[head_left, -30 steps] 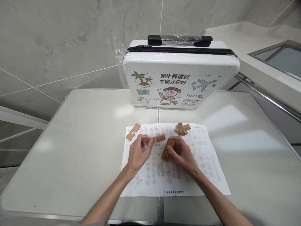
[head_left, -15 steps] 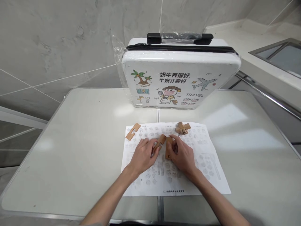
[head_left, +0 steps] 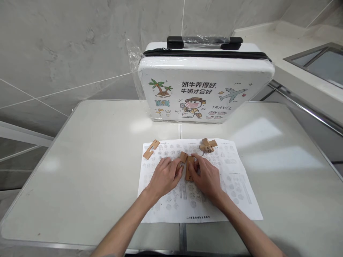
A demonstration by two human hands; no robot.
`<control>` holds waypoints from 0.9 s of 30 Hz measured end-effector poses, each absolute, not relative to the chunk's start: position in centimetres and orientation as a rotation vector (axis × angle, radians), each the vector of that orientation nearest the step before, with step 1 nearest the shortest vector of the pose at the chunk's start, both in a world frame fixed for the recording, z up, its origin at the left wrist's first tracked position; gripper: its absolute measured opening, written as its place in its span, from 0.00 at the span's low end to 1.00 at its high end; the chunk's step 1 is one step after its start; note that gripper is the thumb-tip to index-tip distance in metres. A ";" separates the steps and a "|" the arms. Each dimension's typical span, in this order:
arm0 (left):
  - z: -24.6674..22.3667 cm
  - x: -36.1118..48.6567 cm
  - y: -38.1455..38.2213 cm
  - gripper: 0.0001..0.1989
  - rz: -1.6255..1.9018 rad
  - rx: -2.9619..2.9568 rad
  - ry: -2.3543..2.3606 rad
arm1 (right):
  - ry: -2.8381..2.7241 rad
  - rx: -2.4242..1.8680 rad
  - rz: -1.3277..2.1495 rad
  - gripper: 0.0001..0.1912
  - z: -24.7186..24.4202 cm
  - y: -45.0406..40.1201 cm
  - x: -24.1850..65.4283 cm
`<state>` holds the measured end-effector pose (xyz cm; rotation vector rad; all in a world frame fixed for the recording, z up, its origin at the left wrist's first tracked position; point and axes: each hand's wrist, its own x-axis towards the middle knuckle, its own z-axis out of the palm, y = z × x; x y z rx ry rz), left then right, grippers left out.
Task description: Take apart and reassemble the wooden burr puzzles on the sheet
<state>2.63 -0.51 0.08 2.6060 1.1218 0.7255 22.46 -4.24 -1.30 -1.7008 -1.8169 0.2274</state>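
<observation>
Over a printed diagram sheet [head_left: 163, 210], my left hand [head_left: 164, 176] is closed on a wooden puzzle piece [head_left: 183, 157], whose lower part my fingers cover. My right hand [head_left: 207, 175] grips another wooden puzzle piece [head_left: 189, 175], marked with a 2, along its right side. The two pieces are side by side; whether they touch I cannot tell. Left of my hands lies a notched wooden piece [head_left: 148, 154] on the sheet's upper left corner. At the upper right rests a cross-shaped cluster of joined wooden pieces [head_left: 208, 145] with numbers on it.
Behind the sheet a white suitcase [head_left: 171, 85] with cartoon prints and plastic wrap stands on the folding table [head_left: 88, 160]. A grey tiled wall [head_left: 80, 43] rises behind it. To the right is a pale counter [head_left: 300, 67] with an inset metal-framed panel.
The right hand's piece has shifted slightly left, towards the other one. The left hand's piece has turned, so less of it shows. The loose piece and the cluster have stayed put.
</observation>
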 end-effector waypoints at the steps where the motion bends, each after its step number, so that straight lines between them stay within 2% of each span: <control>1: 0.0 2.6 -0.5 0.09 0.722 2.610 1.121 | -1.816 -1.698 0.229 0.16 -1.2 -4.2 22.5; 12: 0.7 2.4 -0.4 0.08 0.737 2.600 1.121 | -1.788 -1.596 0.355 0.13 -1.2 -4.2 22.7; 20: 1.6 2.1 0.0 0.25 0.652 2.565 0.955 | -1.798 -1.487 0.540 0.13 -0.7 -4.3 22.7; 27: 1.3 2.2 0.1 0.26 0.589 2.593 0.985 | -1.791 -1.475 0.599 0.12 -0.3 -4.3 22.6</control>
